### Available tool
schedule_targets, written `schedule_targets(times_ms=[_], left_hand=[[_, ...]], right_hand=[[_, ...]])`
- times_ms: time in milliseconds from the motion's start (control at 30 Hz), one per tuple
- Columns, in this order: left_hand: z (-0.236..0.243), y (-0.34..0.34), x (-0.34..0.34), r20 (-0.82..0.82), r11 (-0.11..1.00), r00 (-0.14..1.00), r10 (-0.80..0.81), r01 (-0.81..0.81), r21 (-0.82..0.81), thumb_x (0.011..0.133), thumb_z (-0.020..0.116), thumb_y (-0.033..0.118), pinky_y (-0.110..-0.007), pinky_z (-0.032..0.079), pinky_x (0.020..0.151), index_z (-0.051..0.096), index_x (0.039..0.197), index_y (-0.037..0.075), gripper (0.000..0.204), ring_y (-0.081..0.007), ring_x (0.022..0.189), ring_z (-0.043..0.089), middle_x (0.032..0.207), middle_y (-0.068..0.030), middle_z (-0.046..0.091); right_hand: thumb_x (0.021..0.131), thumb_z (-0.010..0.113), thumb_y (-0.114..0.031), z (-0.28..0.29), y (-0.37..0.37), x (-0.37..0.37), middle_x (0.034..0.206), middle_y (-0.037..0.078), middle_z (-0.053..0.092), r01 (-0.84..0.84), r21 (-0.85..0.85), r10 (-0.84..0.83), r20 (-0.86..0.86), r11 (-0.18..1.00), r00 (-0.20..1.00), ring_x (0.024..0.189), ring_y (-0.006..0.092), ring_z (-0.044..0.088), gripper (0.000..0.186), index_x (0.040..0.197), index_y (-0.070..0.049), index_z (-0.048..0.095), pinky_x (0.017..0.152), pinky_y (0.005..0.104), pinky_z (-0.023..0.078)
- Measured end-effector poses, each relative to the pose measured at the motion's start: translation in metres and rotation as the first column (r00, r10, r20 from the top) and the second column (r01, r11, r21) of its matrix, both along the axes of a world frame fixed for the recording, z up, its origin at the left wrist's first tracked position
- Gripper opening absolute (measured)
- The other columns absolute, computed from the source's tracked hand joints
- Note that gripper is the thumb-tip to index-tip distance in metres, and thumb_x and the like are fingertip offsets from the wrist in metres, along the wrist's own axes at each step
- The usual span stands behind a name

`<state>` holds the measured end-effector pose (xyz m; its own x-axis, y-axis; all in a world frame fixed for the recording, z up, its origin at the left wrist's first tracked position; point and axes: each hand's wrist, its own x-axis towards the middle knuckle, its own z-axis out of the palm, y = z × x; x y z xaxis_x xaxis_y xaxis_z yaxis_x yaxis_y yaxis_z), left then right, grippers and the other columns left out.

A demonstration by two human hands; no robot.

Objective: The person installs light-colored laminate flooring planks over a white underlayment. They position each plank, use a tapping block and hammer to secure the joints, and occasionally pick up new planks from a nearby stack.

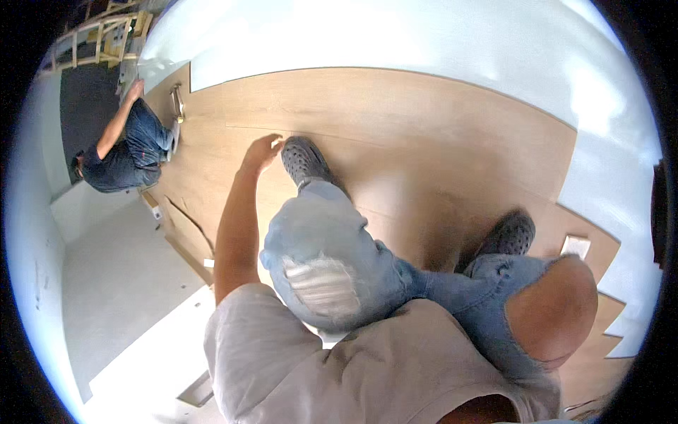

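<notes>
My left hand (263, 153) is just above the wood-look floor planks (385, 145), right beside the toe of my left dark clog (302, 160). Its fingers are loosely bent and apart, and I see nothing held in them. My right hand does not show. I squat over the planks in ripped light-blue jeans (318, 237), with my other dark clog (510, 232) farther right. Beyond the planks' stepped edge lies a pale, shiny sheet (395, 35).
Another person (123, 152) crouches on the left, near a metal tool (177, 103). A small white block (575, 246) lies on the planks at the right. A gap with a ragged dark edge (189, 218) runs along the left side. Wooden framing (99, 39) stands at the far left.
</notes>
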<state>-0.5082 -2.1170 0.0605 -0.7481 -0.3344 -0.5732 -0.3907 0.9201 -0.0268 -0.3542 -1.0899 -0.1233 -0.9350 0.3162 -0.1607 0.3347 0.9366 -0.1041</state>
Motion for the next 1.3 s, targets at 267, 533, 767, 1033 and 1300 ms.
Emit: schedule_targets(times_ms=[267,533,767,1033,1300], left_hand=[[-0.068,0.074,-0.099,-0.337,0.852,0.858,-0.387,0.473,0.225,0.093,0.066,0.025,-0.045,0.041,0.112,0.059,0.137,0.010,0.047,-0.0343,0.129,0.054,0.137,-0.0145,0.061],[-0.116,0.119,-0.119,-0.608,0.615,0.664,-0.436,0.713,0.338,0.076,0.084,0.038,-0.047,0.029,0.121,0.037,0.153,0.007,0.096,-0.0377,0.144,0.036,0.156,-0.0194,0.039],[-0.126,0.086,-0.103,-0.712,0.583,0.474,-0.517,0.805,0.113,0.066,0.089,0.043,-0.047,0.019,0.126,0.031,0.154,-0.001,0.114,-0.0359,0.150,0.026,0.159,-0.0207,0.033],[-0.111,-0.048,-0.131,-0.630,0.618,0.593,-0.501,0.755,0.220,0.055,0.092,0.011,-0.045,0.036,0.116,0.041,0.148,0.001,0.106,-0.0377,0.133,0.047,0.142,-0.0199,0.052],[-0.105,-0.193,-0.210,-0.365,0.766,0.713,-0.599,0.643,-0.001,0.042,0.096,0.004,-0.039,0.043,0.117,0.040,0.149,0.004,0.121,-0.0315,0.136,0.044,0.148,-0.0079,0.047]], right_hand=[[0.065,0.089,-0.018,0.106,-0.275,-0.265,0.138,0.024,0.048,-0.646,-0.099,0.626,-0.172,0.757,0.760,0.124,0.0438,0.049,0.057,0.113,-0.003,0.063,0.102,0.0529,0.043],[0.061,0.094,-0.028,0.112,-0.548,-0.332,0.145,0.026,0.039,-0.857,-0.274,0.887,-0.024,0.437,0.461,0.135,0.0443,0.037,0.050,0.098,-0.003,0.072,0.109,0.0588,0.036],[0.059,0.094,-0.029,0.075,-0.695,-0.298,0.148,0.024,0.037,-0.886,-0.259,0.908,-0.063,0.386,0.414,0.135,0.0446,0.037,0.049,0.098,-0.009,0.073,0.112,0.0564,0.032],[0.078,0.083,-0.028,0.128,-0.746,-0.302,0.131,0.022,0.057,-0.829,-0.258,0.856,-0.016,0.496,0.517,0.120,0.0393,0.057,0.049,0.118,-0.008,0.063,0.097,0.0493,0.050],[0.088,0.072,-0.021,0.166,-0.667,-0.369,0.093,0.026,0.070,-0.621,-0.212,0.656,0.232,0.754,0.718,0.086,0.0435,0.070,0.041,0.118,-0.003,0.050,0.074,0.0520,0.056]])
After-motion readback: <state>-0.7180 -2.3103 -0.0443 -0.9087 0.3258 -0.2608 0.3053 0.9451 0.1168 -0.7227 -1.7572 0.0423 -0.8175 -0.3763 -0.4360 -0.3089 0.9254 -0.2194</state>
